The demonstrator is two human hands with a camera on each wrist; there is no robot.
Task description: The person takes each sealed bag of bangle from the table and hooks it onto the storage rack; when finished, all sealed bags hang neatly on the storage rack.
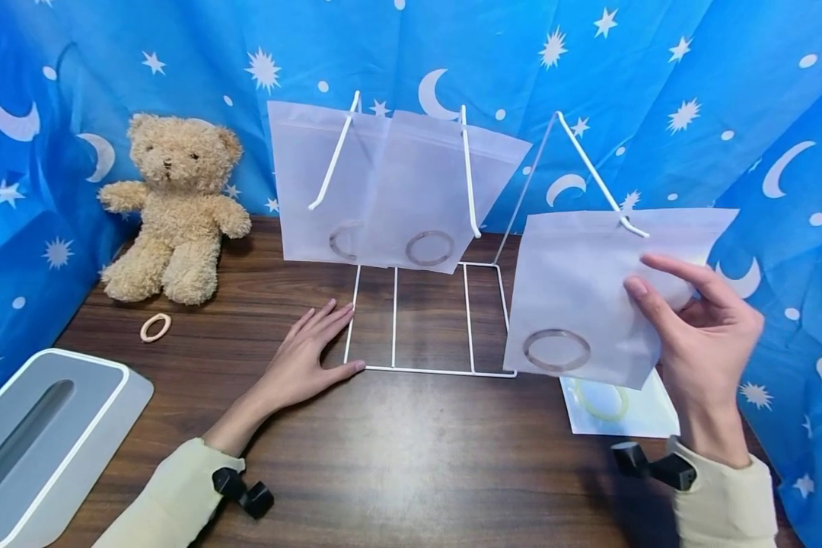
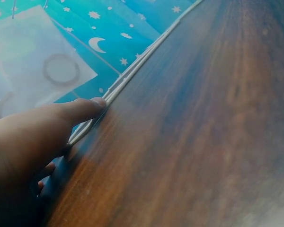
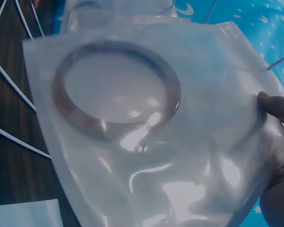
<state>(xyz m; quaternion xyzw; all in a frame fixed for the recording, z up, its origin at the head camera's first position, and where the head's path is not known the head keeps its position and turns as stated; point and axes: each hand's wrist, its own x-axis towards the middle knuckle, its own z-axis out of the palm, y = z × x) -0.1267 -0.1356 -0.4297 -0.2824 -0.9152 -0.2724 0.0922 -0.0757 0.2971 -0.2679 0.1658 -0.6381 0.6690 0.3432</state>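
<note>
I watched the right hand (image 3: pixel 278 191) pinch a translucent bag (image 3: pixel 206 99) near one edge. A brownish ring (image 3: pixel 60 92) lay inside, toward a corner. White wires (image 3: pixel 20 141) showed beyond.

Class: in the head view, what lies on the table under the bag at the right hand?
Past the lower edge of the bag, a pale packet with a yellowish ring shows. The bag covers the packet's upper part, which cannot be seen.

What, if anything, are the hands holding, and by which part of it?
The right hand holds the rightmost frosted bag by its right side. The left hand holds nothing, only touching the rack at its near left corner.
</note>
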